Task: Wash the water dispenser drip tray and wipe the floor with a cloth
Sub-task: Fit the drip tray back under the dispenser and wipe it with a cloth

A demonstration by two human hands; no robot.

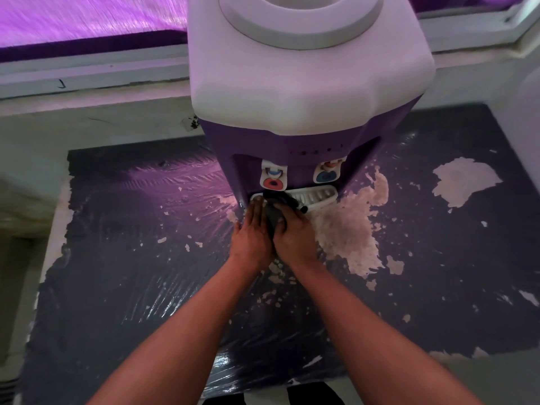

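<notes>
A person's right hand point(293, 232) is gripping a dark cloth point(273, 219) at the left end of the drip tray point(317, 197), under the water dispenser point(306, 83); the left hand point(252, 229) is resting straight-fingered just beside it.

**Two hands side by side, arms stretched forward**

Both bare forearms reach forward and converge, the wrists nearly touching. The left hand point(252, 232) lies palm down with its fingers straight and together and its thumb spread outward. Its inner edge is against a dark cloth point(272, 219). The right hand point(293, 232), just beside it, curls its fingers over the cloth, knuckles raised.
</notes>
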